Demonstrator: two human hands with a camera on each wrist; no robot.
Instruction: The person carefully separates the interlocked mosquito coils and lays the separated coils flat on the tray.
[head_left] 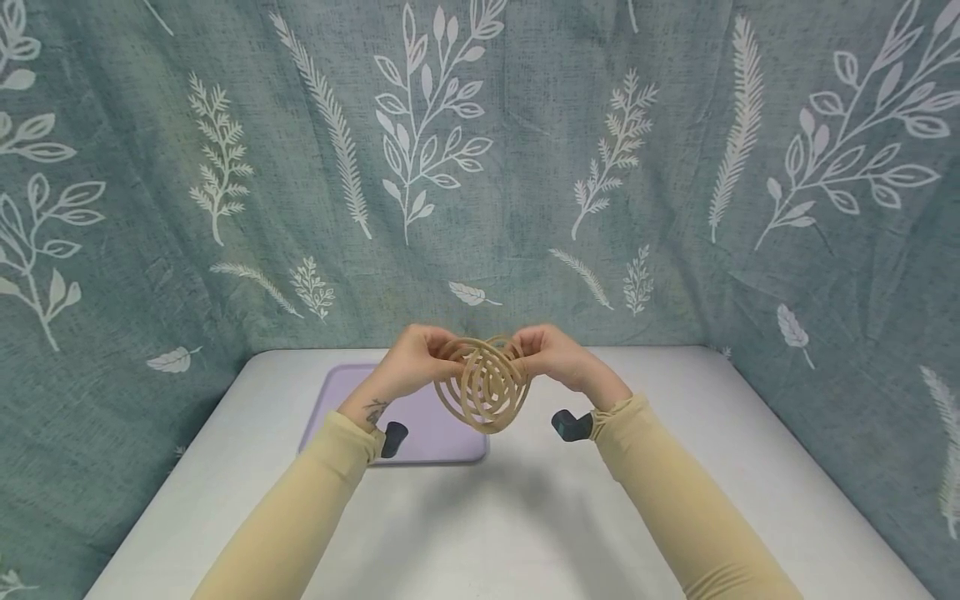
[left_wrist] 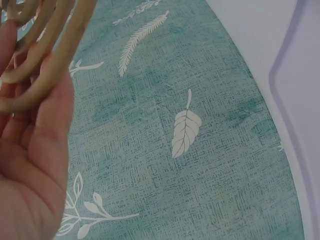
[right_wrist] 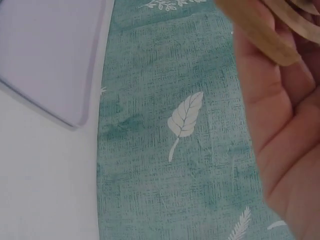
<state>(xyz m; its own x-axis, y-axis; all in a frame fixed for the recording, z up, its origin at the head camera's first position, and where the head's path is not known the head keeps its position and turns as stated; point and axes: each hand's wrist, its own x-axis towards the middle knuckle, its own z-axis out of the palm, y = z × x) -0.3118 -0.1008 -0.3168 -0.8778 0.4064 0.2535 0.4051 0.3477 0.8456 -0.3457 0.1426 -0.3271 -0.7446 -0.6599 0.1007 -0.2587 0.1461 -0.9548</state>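
A tan looped rattan trivet (head_left: pixel 489 428), made of nested open curves, is held up in front of me above the table. My left hand (head_left: pixel 414 363) pinches its left edge between thumb and fingers. On the opposite edge, my right hand (head_left: pixel 561 364) grips it the same way. The left wrist view has the thick rattan strands (left_wrist: pixel 55 70) crossing in front of the left fingers. In the right wrist view a strand (right_wrist: pixel 260 35) lies over the right fingers, and most of the trivet is out of that frame.
A lilac tray (head_left: pixel 438 429) lies on the white table (head_left: pixel 525 533), behind and below the left hand. Teal fabric (head_left: pixel 525 250) with white leaf prints hangs along the back and both sides. Dark devices sit on both wrists.
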